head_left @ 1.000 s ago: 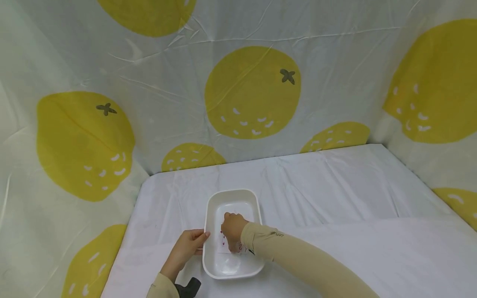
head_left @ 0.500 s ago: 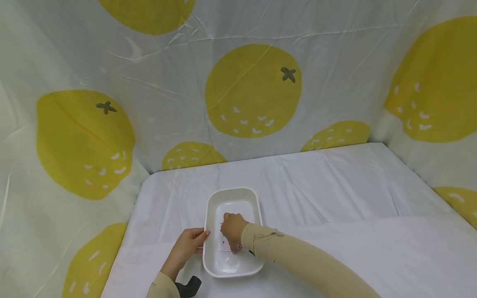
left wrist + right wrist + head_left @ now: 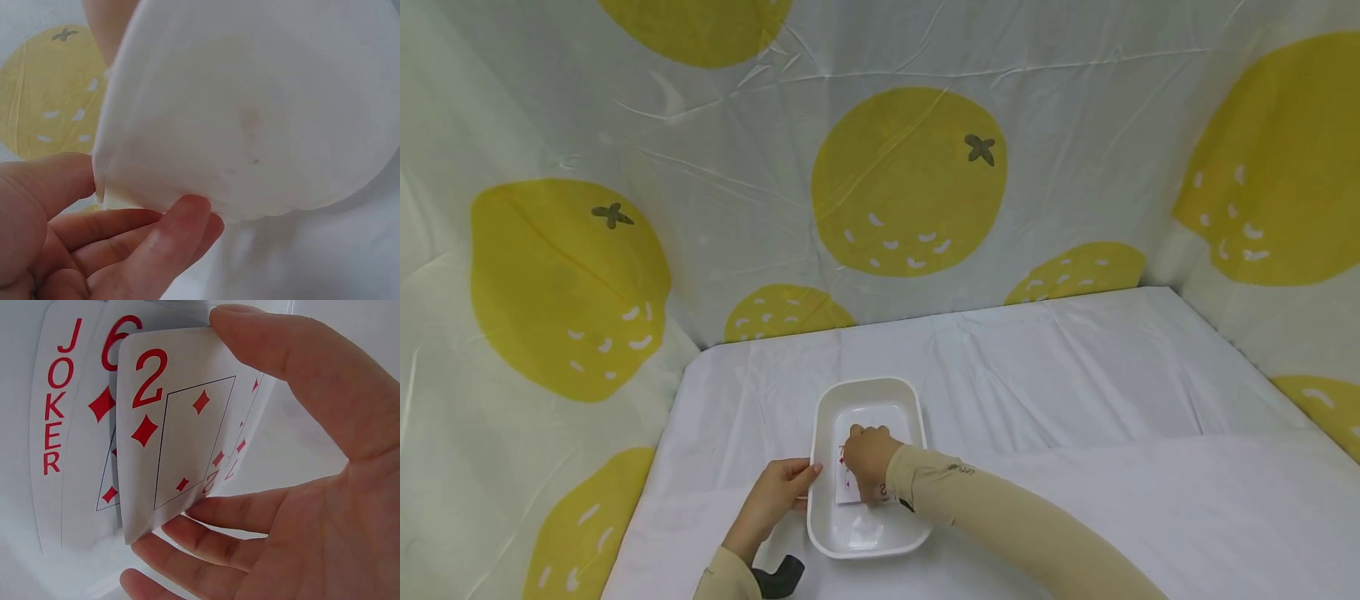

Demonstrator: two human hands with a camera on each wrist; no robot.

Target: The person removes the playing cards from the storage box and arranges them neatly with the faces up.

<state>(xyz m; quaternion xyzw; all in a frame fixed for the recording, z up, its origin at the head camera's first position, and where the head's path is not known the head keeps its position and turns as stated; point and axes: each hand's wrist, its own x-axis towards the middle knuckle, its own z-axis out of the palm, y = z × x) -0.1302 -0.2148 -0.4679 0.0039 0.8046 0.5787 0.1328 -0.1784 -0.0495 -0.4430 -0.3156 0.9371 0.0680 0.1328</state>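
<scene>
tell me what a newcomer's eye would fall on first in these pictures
Probably the big yellow fruit printed on the cloth behind the white table. Next, the white tray on the table, its left side held by the left hand. Over it, the right hand grips a two of diamonds, with a six and a joker behind.

The white plastic tray with round corners (image 3: 859,537) is looking smooth and shining inside, and the white paper playing cards with red marks (image 3: 187,434) are looking smooth too. The white cloth tabletop (image 3: 1045,383) is showing wrinkles, the white cloth wall with yellow lemons (image 3: 1075,150) is shining a little at its creases, and the tan cloth sleeve (image 3: 1022,525) is looking dull.
</scene>
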